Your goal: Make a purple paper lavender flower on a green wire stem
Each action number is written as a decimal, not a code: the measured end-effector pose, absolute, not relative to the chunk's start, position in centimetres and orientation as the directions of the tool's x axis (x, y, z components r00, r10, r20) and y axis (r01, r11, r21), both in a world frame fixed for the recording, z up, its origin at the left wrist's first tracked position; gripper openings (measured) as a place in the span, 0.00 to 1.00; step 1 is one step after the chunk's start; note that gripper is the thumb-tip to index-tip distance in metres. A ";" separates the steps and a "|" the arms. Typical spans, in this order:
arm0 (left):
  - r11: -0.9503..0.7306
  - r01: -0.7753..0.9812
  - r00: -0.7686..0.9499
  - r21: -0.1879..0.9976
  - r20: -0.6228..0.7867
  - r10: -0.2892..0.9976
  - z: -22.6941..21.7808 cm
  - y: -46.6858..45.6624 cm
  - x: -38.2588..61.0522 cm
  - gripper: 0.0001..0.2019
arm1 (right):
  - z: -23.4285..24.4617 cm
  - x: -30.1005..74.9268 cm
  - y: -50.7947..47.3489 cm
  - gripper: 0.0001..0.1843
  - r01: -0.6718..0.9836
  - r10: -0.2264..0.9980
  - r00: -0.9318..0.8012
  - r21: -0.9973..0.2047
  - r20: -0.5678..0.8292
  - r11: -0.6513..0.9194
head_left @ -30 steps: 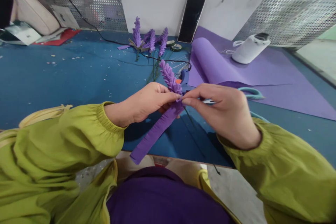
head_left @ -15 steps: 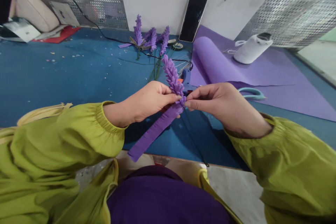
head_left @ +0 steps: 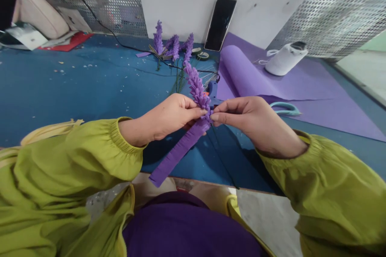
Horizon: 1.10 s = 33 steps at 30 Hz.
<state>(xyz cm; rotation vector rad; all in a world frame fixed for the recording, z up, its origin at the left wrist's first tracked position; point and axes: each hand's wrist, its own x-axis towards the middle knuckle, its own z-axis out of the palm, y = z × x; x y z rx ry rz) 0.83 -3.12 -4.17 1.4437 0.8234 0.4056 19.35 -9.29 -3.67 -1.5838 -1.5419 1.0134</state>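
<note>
A purple lavender flower [head_left: 196, 84], built of small looped petals around a thin green stem [head_left: 224, 160], is held between my two hands. My left hand [head_left: 177, 116] pinches its lower end from the left, thumb on top. From there a fringed purple strip [head_left: 177, 154] hangs down to the lower left, its free end past the table edge. My right hand [head_left: 238, 114] closes thumb and forefinger on the flower's right side, where the strip meets the petals. The fingertips hide the exact contact. Behind the flower lies a blue glue gun [head_left: 213, 90], partly covered.
Several lavender flowers [head_left: 172, 46] lie at the back near tape rolls [head_left: 202, 55] and a leaning phone [head_left: 220, 24]. A black cord [head_left: 120, 43] crosses the blue table [head_left: 75, 88]. At right are a purple sheet roll [head_left: 238, 64], scissors with light blue handles [head_left: 285, 108] and a white container [head_left: 285, 60].
Both hands keep their pinch on the flower with hardly any movement. The strip's free end has shifted slightly right, and the camera view has moved a little.
</note>
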 end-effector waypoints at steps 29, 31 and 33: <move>0.004 0.250 0.701 0.968 -0.184 0.689 -4.1 -3.3 0.6 0.12 | -4.4 18.8 -8.7 0.05 0.188 0.971 -0.056 -0.958 -0.231 -0.217; 0.064 0.218 0.699 0.974 -0.202 0.686 -4.1 -3.3 0.7 0.11 | -4.4 18.7 -8.7 0.04 0.144 0.967 -0.056 -0.961 -0.248 -0.238; 0.154 0.196 0.685 0.968 -0.248 0.685 -4.1 -3.2 0.8 0.10 | -4.4 18.6 -8.7 0.05 0.111 0.966 -0.042 -0.962 -0.256 -0.250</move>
